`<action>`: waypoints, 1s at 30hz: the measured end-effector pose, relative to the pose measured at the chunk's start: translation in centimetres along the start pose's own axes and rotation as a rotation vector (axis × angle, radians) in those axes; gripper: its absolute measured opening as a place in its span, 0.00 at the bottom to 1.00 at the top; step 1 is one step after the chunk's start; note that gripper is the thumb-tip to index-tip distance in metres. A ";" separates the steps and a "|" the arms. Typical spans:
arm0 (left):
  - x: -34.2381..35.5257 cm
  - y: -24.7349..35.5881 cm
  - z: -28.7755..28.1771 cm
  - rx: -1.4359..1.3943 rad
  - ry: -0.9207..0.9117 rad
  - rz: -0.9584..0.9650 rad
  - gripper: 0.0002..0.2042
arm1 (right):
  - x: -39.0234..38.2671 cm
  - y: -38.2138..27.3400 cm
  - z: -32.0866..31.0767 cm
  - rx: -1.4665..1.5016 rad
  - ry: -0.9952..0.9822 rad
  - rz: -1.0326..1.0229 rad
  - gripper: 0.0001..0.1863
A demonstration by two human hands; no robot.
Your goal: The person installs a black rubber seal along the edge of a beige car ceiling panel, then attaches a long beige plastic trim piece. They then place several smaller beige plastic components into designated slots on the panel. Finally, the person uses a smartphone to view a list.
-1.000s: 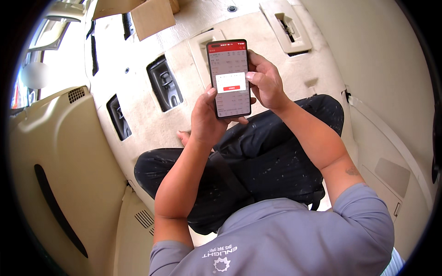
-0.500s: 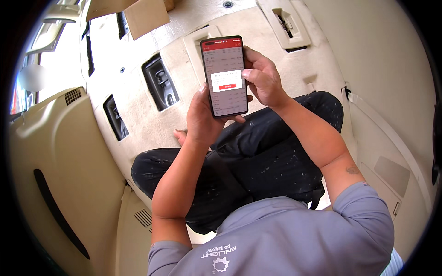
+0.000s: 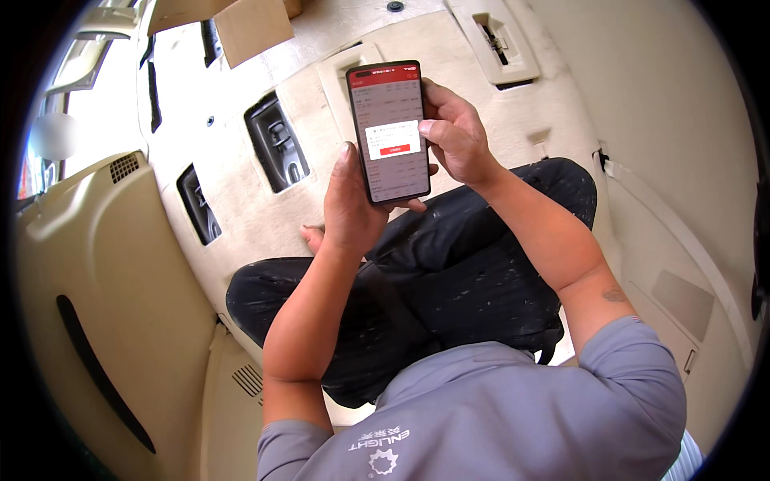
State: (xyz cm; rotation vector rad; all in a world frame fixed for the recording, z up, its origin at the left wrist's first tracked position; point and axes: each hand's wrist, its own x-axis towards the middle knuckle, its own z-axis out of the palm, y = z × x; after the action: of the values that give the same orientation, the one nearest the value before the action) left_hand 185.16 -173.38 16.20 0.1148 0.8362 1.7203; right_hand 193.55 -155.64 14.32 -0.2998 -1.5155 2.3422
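Observation:
Both my hands hold a smartphone (image 3: 391, 176) upright above my crossed legs. Its lit screen has a red band along the top and a white pop-up box with a red button over a dimmed page. My left hand (image 3: 350, 208) cradles the lower left corner, its thumb lifted along the edge and its fingers passing beneath. On the right edge, my right hand (image 3: 461, 140) grips the phone, with the thumb at the side of the pop-up and the other fingers behind, mostly hidden.
Beige carpet (image 3: 233, 232) of a vehicle interior lies ahead, with dark recessed latch wells (image 3: 277, 144) and a beige-framed fitting (image 3: 493, 44). An open cardboard box (image 3: 253, 32) stands at the far left. Moulded trim panels (image 3: 104, 280) rise at both sides.
The phone and both hands hold almost the same place. My left thumb has shifted slightly away from the phone's edge. The same pop-up stays on the screen.

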 end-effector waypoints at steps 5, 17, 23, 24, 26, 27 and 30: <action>-0.1 -0.1 0.1 0.000 0.000 0.009 0.38 | 0.0 -0.2 0.0 -0.021 -0.023 0.015 0.34; -0.1 -0.1 0.4 0.009 0.019 0.015 0.38 | 0.1 -0.3 -0.1 0.018 -0.048 0.006 0.35; -0.1 -0.1 0.2 0.003 0.006 0.006 0.37 | -0.1 -0.5 -0.1 0.016 -0.039 0.021 0.36; -0.1 -0.1 0.2 -0.003 0.005 0.006 0.37 | -0.1 -0.6 0.0 0.013 -0.037 0.022 0.35; -0.1 0.0 0.3 -0.013 0.003 0.006 0.37 | -0.1 -0.6 0.1 0.001 -0.031 0.027 0.35; 0.0 0.0 0.2 -0.017 -0.005 0.007 0.37 | -0.1 -0.6 0.0 -0.006 -0.028 0.032 0.35; -0.1 -0.1 0.1 -0.024 -0.011 0.004 0.37 | 0.0 -0.2 0.2 0.012 0.011 -0.001 0.29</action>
State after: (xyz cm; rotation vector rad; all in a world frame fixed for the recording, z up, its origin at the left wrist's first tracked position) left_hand 185.28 -173.43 16.24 0.1096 0.8077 1.7317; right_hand 193.56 -155.73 14.58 -0.3086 -1.4954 2.3436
